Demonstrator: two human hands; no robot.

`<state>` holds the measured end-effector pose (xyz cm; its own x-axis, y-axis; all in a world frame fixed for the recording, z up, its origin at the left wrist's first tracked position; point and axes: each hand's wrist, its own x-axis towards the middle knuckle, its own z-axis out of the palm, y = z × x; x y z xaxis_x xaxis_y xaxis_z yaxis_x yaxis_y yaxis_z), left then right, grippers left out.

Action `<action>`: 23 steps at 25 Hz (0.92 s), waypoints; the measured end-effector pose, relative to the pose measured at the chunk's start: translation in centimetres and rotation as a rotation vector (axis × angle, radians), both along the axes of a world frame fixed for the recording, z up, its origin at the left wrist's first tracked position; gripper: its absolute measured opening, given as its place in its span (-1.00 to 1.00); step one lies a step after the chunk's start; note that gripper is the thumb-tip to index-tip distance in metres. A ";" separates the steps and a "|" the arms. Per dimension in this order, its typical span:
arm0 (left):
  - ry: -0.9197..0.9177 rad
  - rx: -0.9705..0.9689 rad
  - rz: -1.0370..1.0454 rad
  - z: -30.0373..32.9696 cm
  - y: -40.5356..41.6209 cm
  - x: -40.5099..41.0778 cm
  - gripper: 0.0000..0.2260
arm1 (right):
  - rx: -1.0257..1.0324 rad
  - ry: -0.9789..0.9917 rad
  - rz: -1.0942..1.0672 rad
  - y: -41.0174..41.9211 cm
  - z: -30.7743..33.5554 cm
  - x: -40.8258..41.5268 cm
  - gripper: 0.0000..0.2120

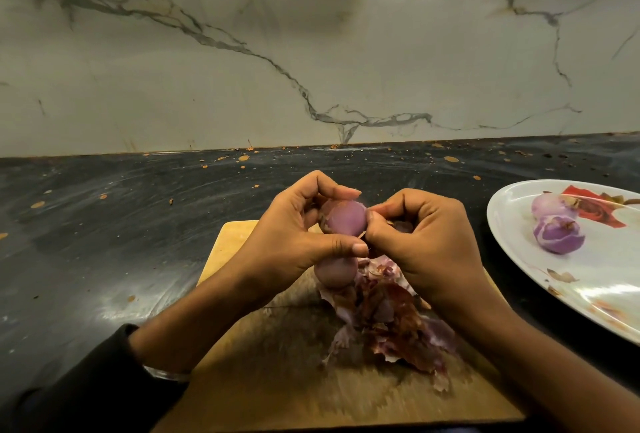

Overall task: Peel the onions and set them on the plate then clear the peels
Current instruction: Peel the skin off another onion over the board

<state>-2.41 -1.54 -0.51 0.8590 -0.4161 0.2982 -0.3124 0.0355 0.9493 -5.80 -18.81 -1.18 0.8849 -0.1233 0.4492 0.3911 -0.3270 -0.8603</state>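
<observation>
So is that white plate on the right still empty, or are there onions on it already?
Not empty. The white plate holds two peeled onions, side by side near its far end.

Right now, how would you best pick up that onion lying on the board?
Take the onion on the board round its smooth, round middle, coming from above and the left; the peels crowd its right side, and the left hand hovers just over it.

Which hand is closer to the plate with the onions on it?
Right. The right hand is beside the plate, though not touching it. The left hand is farther away, across the onion both hands hold.
</observation>
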 end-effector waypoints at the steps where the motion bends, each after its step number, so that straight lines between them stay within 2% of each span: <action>1: 0.019 -0.019 -0.017 0.0 -0.1 0.0 -0.55 | 0.003 -0.002 -0.018 0.0 -0.1 0.1 -0.89; 5: 0.135 -0.119 -0.075 -0.3 0.0 0.2 -0.59 | 0.198 0.086 0.050 0.0 -0.1 0.2 -0.95; 8: 0.215 -0.161 -0.098 -0.3 0.2 0.4 -0.61 | 0.299 0.172 0.080 0.0 -0.1 0.3 -0.92; 12: 0.221 -0.159 -0.069 -0.3 0.1 0.4 -0.57 | 0.312 0.213 0.127 0.0 0.2 0.4 -0.91; 15: 0.173 -0.112 -0.037 -0.3 0.0 0.4 -0.53 | 0.252 0.189 0.190 0.2 0.3 0.0 -0.80; 23: 0.167 -0.104 -0.083 -0.1 0.2 0.2 -0.57 | 0.222 0.141 0.159 -0.3 0.1 0.5 -0.87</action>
